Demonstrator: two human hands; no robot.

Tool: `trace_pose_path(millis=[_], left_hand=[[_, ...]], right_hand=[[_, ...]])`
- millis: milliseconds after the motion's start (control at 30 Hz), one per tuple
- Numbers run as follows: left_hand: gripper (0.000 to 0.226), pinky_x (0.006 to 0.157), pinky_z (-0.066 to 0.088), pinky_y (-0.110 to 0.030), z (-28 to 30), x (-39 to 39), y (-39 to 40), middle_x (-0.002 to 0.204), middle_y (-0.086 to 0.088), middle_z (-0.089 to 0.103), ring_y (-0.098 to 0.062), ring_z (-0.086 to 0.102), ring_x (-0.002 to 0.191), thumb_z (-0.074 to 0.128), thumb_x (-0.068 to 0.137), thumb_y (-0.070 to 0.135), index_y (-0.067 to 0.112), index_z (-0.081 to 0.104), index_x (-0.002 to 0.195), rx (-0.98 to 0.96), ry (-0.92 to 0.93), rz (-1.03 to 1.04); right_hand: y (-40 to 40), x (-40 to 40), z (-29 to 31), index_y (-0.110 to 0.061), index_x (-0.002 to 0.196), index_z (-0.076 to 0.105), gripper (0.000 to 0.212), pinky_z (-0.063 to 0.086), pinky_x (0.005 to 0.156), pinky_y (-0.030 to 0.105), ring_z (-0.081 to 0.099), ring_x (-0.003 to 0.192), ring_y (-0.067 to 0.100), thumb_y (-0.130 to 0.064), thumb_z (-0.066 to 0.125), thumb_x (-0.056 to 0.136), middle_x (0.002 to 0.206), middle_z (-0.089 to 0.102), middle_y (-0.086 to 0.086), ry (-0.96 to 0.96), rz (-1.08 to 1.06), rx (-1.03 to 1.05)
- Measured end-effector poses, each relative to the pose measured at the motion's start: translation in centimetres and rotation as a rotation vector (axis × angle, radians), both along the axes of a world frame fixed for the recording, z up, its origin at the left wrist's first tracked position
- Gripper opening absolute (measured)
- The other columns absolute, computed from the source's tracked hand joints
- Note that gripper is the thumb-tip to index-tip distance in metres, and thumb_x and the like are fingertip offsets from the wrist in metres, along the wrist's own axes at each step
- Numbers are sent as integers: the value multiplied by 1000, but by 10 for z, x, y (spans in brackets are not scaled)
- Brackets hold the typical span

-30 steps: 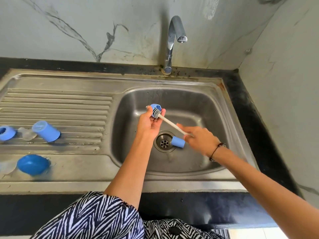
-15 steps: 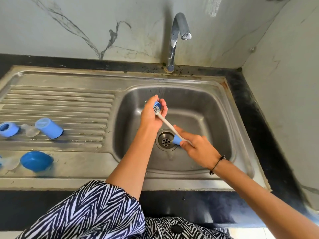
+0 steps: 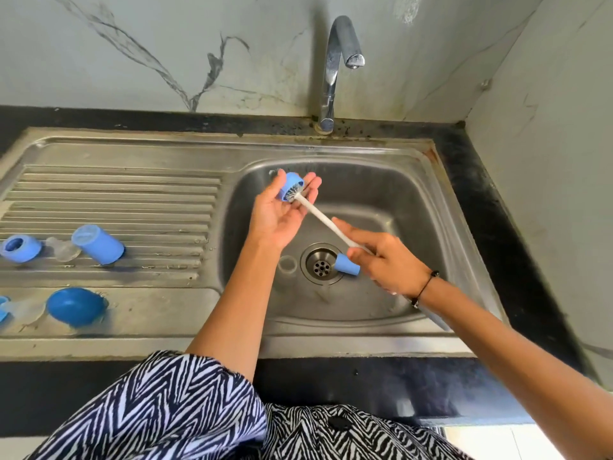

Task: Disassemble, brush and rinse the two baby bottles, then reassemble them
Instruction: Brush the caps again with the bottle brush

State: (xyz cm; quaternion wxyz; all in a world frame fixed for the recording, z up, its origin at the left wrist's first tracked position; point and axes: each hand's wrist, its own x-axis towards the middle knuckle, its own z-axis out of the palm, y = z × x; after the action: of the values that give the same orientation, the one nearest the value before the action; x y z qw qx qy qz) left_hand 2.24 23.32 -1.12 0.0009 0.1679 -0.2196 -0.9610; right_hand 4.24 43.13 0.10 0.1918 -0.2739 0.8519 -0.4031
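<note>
Left hand (image 3: 282,214) cradles blue bottle ring (image 3: 292,190) over sink (image 3: 414,313), thumb pinching rim. Right hand (image 3: 388,260) grasps brush (image 3: 326,224). Twist bristles round inside, steady ring, work threads fully.

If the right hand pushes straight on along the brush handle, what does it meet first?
Most likely the left hand. The right hand grips the white brush handle, which points up-left into the blue cap held there; the bristles are already inside it. Depth is hard to judge in this one view.
</note>
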Motion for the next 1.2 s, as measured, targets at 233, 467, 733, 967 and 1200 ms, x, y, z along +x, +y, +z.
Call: trace_pose_path(millis=[233,467,733,967,1200], left_hand=[[23,55,52,-23,10,-5,6,68,-6,59,-15,60,60,52,93,24,5,56,79,30,-47,70],[43,74,47,-29,14,-9,18,76,-11,57,-21,58,69,36,100,42,3,53,92,-158,-223,115],[12,86,52,-35,13,7,4,98,-12,66,-27,66,95,58,81,17,12,56,91,-120,107,33],[24,38,34,-16,23,-12,9,49,0,50,-6,44,36,47,94,19,13,44,70,-181,-193,106],[29,89,44,-35,22,-2,6,104,-15,58,-29,56,104,39,95,29,5,56,98,-144,-78,95]], right_hand=[[-5,11,7,-53,140,22,57,50,82,39,60,89,33,-28,43,92,95,67,7,199,-24,260],[-6,15,22,-48,146,1,63,34,55,30,51,71,27,-30,38,97,95,64,4,522,-78,716],[3,17,37,-41,131,48,47,23,33,15,21,32,11,-8,44,98,50,31,3,-621,-69,-214],[-5,11,36,-48,142,25,56,40,60,25,60,71,16,-22,44,96,95,68,0,190,-2,443],[-4,8,43,-39,140,38,52,46,46,31,52,48,23,-11,46,97,63,62,-15,-103,-46,80]])
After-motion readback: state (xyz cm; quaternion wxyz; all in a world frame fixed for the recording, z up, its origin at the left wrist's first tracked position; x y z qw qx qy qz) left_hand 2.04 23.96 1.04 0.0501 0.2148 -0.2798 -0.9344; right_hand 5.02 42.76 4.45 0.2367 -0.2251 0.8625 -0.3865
